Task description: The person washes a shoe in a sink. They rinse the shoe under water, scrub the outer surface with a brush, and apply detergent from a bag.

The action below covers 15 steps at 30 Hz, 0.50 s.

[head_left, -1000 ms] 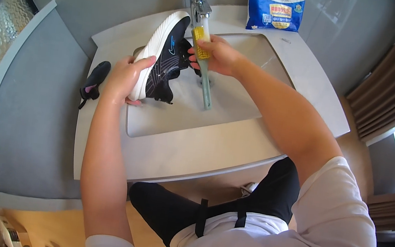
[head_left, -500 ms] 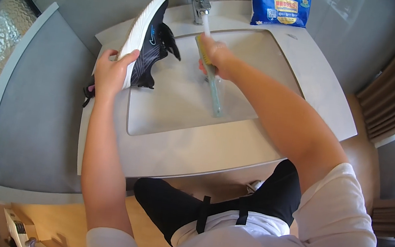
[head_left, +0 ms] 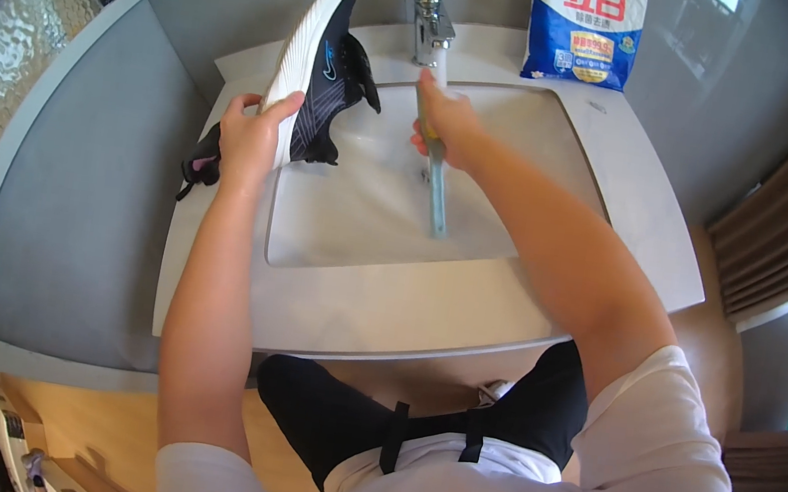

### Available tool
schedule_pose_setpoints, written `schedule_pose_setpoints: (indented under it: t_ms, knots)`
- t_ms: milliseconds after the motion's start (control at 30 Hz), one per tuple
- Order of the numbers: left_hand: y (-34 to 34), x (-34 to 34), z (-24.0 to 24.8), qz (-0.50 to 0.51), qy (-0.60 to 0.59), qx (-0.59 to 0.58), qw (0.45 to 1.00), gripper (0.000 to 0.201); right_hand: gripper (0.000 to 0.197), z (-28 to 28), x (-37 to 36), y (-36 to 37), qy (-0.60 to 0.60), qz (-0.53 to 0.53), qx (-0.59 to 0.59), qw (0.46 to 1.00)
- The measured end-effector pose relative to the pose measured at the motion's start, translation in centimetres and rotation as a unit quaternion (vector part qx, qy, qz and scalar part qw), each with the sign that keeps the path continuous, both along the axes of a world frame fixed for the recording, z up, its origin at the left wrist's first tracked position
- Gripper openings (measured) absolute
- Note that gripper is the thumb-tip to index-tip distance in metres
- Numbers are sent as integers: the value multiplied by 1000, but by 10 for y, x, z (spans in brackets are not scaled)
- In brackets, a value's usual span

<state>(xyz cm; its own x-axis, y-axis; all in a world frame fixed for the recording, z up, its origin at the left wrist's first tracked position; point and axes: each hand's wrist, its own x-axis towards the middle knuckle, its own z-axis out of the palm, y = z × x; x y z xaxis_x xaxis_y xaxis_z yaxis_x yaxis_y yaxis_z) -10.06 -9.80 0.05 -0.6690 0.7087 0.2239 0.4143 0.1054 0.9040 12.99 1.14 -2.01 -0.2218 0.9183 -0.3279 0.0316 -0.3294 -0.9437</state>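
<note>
My left hand [head_left: 254, 134] grips a black sneaker [head_left: 321, 95] by its white sole, holding it on edge over the left rim of the sink, toe up. Its tongue hangs out to the right. In my right hand [head_left: 446, 125] is a scrub brush with a pale green handle [head_left: 437, 197]; the handle points down into the sink basin [head_left: 346, 229]. The brush's head is mostly covered by my fingers, right below the chrome faucet [head_left: 431, 25]. Water runs from the spout onto the brush and hand.
A blue and white detergent bag [head_left: 583, 31] stands on the counter right of the faucet. Another dark shoe [head_left: 201, 164], partly hidden behind my left hand, lies at the counter's left edge. A grey partition [head_left: 92, 173] rises on the left; a brown curtain [head_left: 779, 230] hangs at the right.
The view has shifted, so sink and faucet sit slightly farther right. The brush has turned in my right hand, its yellowish bristles now less visible. My left hand keeps its hold on the sneaker.
</note>
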Motion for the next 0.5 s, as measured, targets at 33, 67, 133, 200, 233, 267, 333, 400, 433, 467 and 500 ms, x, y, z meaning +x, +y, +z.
schedule_pose_setpoints:
  t_ms: [33, 67, 133, 200, 233, 267, 333, 400, 433, 467, 500]
  knots:
    - [3, 2, -2, -10, 3, 10, 1000, 76, 44, -2, 4, 0, 4, -38, -27, 999]
    - [5, 4, -3, -19, 7, 19, 1000, 76, 44, -5, 7, 7, 4, -38, -28, 999]
    - [5, 7, -3, -26, -7, 30, 999, 74, 40, -8, 11, 20, 30, 39, 14, 999]
    - [4, 12, -1, -34, -19, 39, 998, 72, 35, -13, 10, 21, 39, 42, 50, 997]
    - [1, 19, 1, -34, -48, 66, 996, 70, 32, -14, 10, 17, 42, 48, 86, 994]
    - [-1, 23, 2, -35, -76, 93, 992, 68, 32, -15, 11, 14, 45, 48, 84, 994]
    - [-3, 28, 2, -30, -86, 104, 990, 66, 38, -13, 15, 11, 134, 55, 67, 987]
    - [-2, 30, 2, -25, -96, 116, 988, 64, 41, -7, 21, 12, 134, 63, 57, 987]
    - [-1, 29, 0, -23, -105, 134, 985, 63, 45, -5, 23, 13, 131, 72, 47, 988]
    - [-1, 27, -1, -21, -114, 153, 981, 61, 45, -4, 24, 13, 133, 72, 46, 987]
    - [-1, 25, -1, -20, -112, 151, 982, 61, 46, -3, 22, 13, 116, 65, 55, 990]
